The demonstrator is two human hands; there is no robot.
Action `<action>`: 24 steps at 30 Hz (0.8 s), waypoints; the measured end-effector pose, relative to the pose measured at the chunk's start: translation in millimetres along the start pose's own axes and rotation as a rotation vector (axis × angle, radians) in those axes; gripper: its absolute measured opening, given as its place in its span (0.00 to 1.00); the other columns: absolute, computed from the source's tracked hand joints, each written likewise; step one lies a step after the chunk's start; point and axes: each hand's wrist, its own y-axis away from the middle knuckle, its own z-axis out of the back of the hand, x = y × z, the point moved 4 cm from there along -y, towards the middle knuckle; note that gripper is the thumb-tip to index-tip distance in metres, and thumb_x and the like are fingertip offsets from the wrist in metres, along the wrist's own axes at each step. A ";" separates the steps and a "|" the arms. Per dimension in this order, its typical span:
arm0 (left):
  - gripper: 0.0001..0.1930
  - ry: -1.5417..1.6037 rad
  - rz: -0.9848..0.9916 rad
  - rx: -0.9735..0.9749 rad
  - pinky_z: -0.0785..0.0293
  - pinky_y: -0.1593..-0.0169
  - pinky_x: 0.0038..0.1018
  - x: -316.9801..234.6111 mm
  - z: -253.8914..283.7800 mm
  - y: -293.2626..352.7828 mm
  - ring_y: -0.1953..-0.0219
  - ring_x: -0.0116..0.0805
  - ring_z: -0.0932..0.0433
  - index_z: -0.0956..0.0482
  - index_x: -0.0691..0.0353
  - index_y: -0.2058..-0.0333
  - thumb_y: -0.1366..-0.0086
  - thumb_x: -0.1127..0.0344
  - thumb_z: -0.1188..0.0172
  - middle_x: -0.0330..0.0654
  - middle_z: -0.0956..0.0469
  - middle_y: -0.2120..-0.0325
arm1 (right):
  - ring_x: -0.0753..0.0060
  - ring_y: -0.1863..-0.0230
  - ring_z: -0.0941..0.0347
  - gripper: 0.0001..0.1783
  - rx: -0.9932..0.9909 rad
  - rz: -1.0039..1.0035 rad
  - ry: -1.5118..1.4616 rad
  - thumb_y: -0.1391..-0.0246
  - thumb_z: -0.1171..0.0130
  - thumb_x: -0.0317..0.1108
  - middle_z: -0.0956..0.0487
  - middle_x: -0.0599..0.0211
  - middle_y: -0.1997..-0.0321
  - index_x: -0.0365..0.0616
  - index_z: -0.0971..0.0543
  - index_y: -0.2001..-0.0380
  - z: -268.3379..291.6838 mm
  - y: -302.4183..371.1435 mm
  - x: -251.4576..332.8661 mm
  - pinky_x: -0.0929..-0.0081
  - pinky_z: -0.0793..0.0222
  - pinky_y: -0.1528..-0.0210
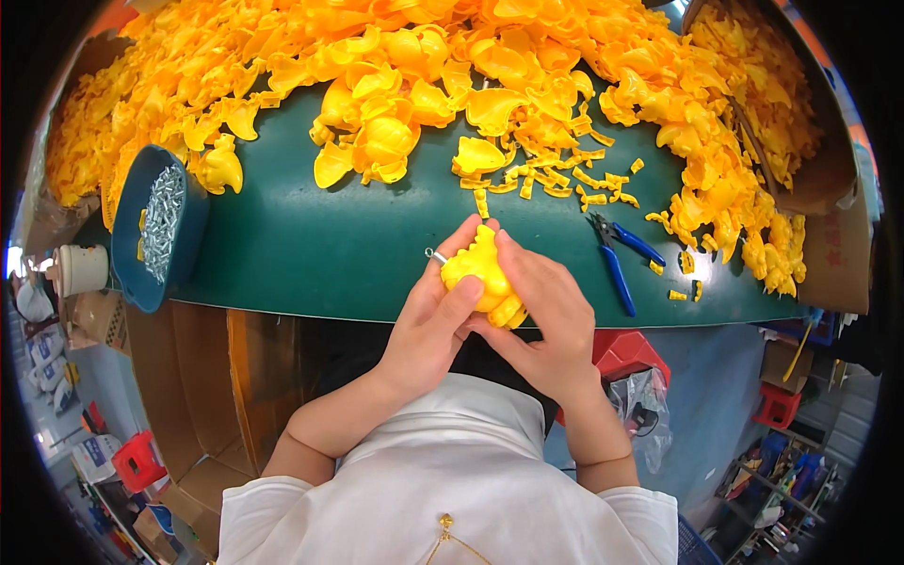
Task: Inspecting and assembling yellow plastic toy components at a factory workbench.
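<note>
A glossy yellow plastic figure with a bumpy outline is held up near the front edge of the table, in front of my body. My left hand is closed around its left side, thumb pressed on its face. At that hand's fingers a small silvery metal piece with a ring end sticks out beside the figure. Gripping the figure from the other side is my right hand, its fingers along the edge and its thumb low. The fingers hide much of the figure's back and sides.
Yellow plastic shells heap over the far side of the green table. Small yellow strips lie scattered before me. Blue-handled cutters rest at right. A blue tray of metal pieces stands at left, and a cardboard box at far right.
</note>
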 end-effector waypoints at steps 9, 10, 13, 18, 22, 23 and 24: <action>0.40 -0.414 -0.214 0.158 0.37 0.37 0.33 -16.9 3.7 3.0 0.33 0.36 0.43 0.57 0.62 0.31 0.33 0.61 0.42 0.42 0.57 0.30 | 0.64 0.51 0.23 0.29 0.039 -0.186 -0.341 0.54 0.35 0.23 0.22 0.47 0.49 0.28 0.27 0.46 23.3 -6.9 -11.4 0.74 0.30 0.48; 0.39 -0.297 -0.159 0.144 0.38 0.36 0.34 -16.6 -0.5 3.3 0.34 0.38 0.42 0.55 0.63 0.31 0.33 0.62 0.42 0.43 0.57 0.30 | 0.62 0.50 0.23 0.28 0.022 -0.183 -0.323 0.54 0.35 0.23 0.22 0.47 0.49 0.29 0.26 0.47 23.6 -7.2 -9.5 0.73 0.30 0.47; 0.36 -0.069 -0.160 0.127 0.38 0.36 0.35 -7.6 -5.0 0.5 0.34 0.39 0.40 0.51 0.64 0.32 0.33 0.65 0.42 0.43 0.56 0.30 | 0.58 0.48 0.24 0.28 -0.011 -0.072 -0.210 0.56 0.34 0.23 0.23 0.46 0.47 0.32 0.25 0.48 18.9 -7.7 -7.9 0.70 0.31 0.46; 0.33 0.027 -0.146 0.122 0.39 0.35 0.33 -2.4 6.2 -5.9 0.35 0.37 0.39 0.48 0.65 0.33 0.33 0.68 0.44 0.44 0.50 0.32 | 0.51 0.39 0.30 0.35 0.007 -0.029 -0.184 0.64 0.25 0.29 0.29 0.43 0.40 0.38 0.28 0.50 7.7 -0.9 -1.6 0.64 0.33 0.41; 0.33 -0.134 -0.154 0.160 0.38 0.36 0.33 -5.5 16.1 -6.8 0.36 0.36 0.37 0.49 0.65 0.33 0.32 0.66 0.45 0.46 0.43 0.34 | 0.61 0.41 0.28 0.35 -0.074 -0.200 -0.522 0.63 0.24 0.29 0.29 0.46 0.40 0.38 0.30 0.50 8.1 6.1 -12.8 0.69 0.27 0.46; 0.33 -0.070 -0.106 0.151 0.38 0.36 0.33 -5.9 17.2 -7.6 0.37 0.36 0.35 0.49 0.65 0.33 0.31 0.64 0.46 0.46 0.42 0.35 | 0.60 0.42 0.28 0.36 -0.134 -0.234 -0.581 0.64 0.24 0.28 0.28 0.45 0.41 0.38 0.30 0.50 11.6 3.8 -16.1 0.69 0.28 0.45; 0.28 -0.002 -0.091 0.125 0.33 0.39 0.34 -7.0 17.1 -8.8 0.40 0.38 0.31 0.44 0.66 0.35 0.29 0.61 0.50 0.49 0.40 0.36 | 0.58 0.40 0.30 0.36 -0.176 -0.283 -0.538 0.63 0.24 0.28 0.30 0.45 0.40 0.38 0.31 0.49 15.6 5.0 -20.6 0.68 0.30 0.43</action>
